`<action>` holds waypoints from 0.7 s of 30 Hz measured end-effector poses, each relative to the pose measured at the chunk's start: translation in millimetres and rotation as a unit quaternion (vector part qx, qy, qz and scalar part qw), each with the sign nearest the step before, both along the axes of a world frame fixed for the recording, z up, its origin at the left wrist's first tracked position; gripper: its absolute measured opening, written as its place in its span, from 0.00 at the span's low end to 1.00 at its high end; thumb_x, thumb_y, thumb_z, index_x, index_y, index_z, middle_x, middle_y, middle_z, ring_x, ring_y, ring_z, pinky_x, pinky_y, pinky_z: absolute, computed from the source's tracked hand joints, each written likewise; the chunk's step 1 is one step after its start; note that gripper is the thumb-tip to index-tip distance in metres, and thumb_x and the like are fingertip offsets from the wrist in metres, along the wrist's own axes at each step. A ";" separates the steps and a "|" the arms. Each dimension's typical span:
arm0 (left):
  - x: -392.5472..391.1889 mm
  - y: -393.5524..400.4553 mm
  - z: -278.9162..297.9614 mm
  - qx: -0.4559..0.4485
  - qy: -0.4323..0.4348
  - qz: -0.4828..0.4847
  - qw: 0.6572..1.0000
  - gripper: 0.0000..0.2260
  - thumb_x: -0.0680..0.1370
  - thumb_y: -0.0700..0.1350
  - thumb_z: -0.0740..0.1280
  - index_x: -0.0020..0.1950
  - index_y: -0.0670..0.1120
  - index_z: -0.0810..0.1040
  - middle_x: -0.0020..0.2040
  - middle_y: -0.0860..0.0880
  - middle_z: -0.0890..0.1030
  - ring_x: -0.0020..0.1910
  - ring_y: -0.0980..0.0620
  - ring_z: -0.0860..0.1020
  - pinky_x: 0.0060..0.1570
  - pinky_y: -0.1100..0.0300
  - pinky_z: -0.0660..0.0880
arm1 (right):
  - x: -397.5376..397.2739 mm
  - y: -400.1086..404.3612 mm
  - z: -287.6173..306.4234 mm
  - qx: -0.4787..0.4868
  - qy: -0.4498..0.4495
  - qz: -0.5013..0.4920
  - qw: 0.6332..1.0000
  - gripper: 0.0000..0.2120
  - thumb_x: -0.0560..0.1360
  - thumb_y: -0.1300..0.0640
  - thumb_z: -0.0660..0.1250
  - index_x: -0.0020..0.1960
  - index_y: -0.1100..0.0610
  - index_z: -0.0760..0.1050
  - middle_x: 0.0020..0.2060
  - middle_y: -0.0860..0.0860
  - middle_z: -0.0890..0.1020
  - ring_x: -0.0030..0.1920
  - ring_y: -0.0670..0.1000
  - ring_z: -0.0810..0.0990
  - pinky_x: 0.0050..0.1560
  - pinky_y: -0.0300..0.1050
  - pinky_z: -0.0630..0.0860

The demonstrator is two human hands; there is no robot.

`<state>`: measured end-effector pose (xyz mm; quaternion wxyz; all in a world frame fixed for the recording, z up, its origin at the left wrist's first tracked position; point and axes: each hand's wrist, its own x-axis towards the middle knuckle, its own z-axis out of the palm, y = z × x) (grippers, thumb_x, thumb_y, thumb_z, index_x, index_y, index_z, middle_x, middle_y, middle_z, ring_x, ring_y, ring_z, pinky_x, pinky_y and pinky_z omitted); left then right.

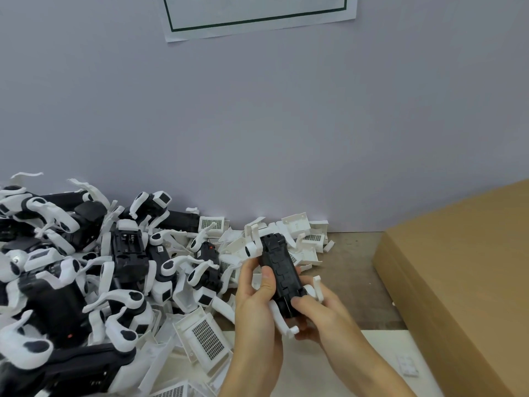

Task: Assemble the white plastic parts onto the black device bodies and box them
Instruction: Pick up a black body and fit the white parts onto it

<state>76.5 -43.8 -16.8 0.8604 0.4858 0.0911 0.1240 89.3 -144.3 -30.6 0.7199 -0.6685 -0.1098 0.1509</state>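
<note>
**Handling the held body and the carton**

Head view. The oblong black plastic device body [282, 277] sits low and just right of centre, raised above the bench, its long axis running from 11 to 5 o'clock. The left hand [254, 305] grasps its left flank, thumb laid on the top face. The right hand [317, 310] grips the near end, thumb pressing at the body's 5 o'clock corner. Curved white plastic legs [282, 319] project from its corners.

Handling, as judged: the body looks rigid and light, its smooth shell somewhat slippery. Grip the flat flanks; the thin legs may snap under load.

Containers: the brown cardboard box [463, 276] lies at 3 o'clock, contents hidden. The loose heap of black-and-white assemblies and white grille plates [114, 282] spreads at 9 o'clock.
</note>
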 end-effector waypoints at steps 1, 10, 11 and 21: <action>0.3 0.7 -1.2 -0.002 0.000 -0.002 1.000 0.17 0.77 0.48 0.63 0.65 0.46 0.75 0.57 0.32 0.81 0.48 0.34 0.80 0.48 0.40 0.75 | -0.6 0.1 0.8 0.001 -0.002 0.004 1.000 0.13 0.66 0.49 0.63 0.46 0.36 0.80 0.38 0.44 0.84 0.37 0.41 0.81 0.45 0.46 0.75; -0.4 3.0 -2.2 -0.006 -0.003 0.001 1.000 0.13 0.82 0.45 0.61 0.65 0.45 0.76 0.55 0.33 0.82 0.46 0.35 0.81 0.48 0.41 0.75 | 0.7 -1.5 -1.8 0.004 0.004 0.018 1.000 0.15 0.65 0.51 0.61 0.45 0.37 0.80 0.35 0.42 0.83 0.34 0.40 0.79 0.43 0.44 0.73; -0.1 3.1 -2.4 -0.007 0.000 0.002 1.000 0.13 0.82 0.45 0.61 0.65 0.45 0.76 0.55 0.33 0.82 0.47 0.35 0.80 0.48 0.41 0.75 | 1.3 -1.3 -2.3 0.005 0.008 0.016 1.000 0.15 0.64 0.51 0.61 0.45 0.36 0.80 0.34 0.42 0.83 0.34 0.39 0.79 0.43 0.44 0.73; 0.8 1.1 -2.7 0.008 -0.012 0.001 1.000 0.20 0.73 0.50 0.66 0.64 0.49 0.76 0.56 0.33 0.82 0.47 0.35 0.80 0.49 0.40 0.75 | 4.0 -1.0 -6.7 0.017 0.023 0.007 1.000 0.17 0.65 0.49 0.63 0.52 0.45 0.80 0.33 0.44 0.82 0.31 0.42 0.78 0.41 0.45 0.73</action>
